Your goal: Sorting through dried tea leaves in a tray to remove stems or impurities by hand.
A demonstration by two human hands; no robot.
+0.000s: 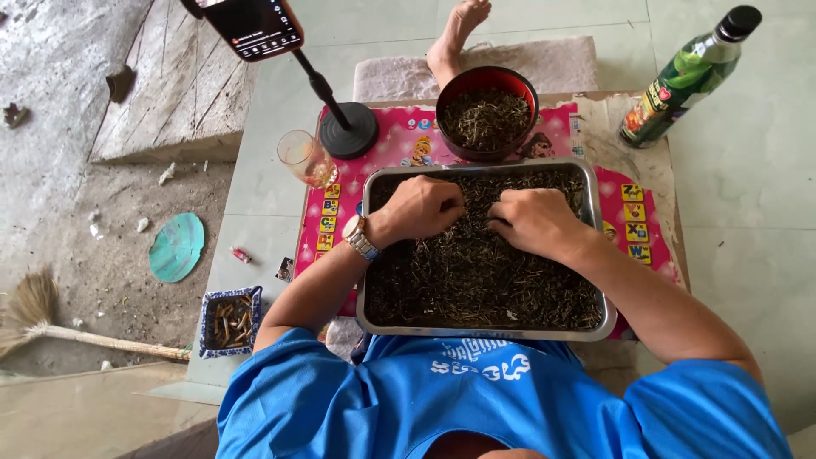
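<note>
A steel tray [595, 212] full of dark dried strands [476, 280] lies on a low table in front of me. Both hands rest in the strands near the tray's far side. My left hand [422, 206], with a wristwatch [359, 237] on the wrist, has its fingers curled down into the strands. My right hand [534, 219] is beside it, fingers bent and pinching at the strands. Just beyond the tray stands a dark red bowl [487, 78] holding more of the same strands.
A pink picture mat [637, 212] covers the table. A drinking glass [304, 157], a phone on a round-based stand [348, 129] and a green bottle [684, 81] stand at the back. A small blue-patterned dish [229, 319], a broom [51, 327] and a bare foot [455, 34] are nearby.
</note>
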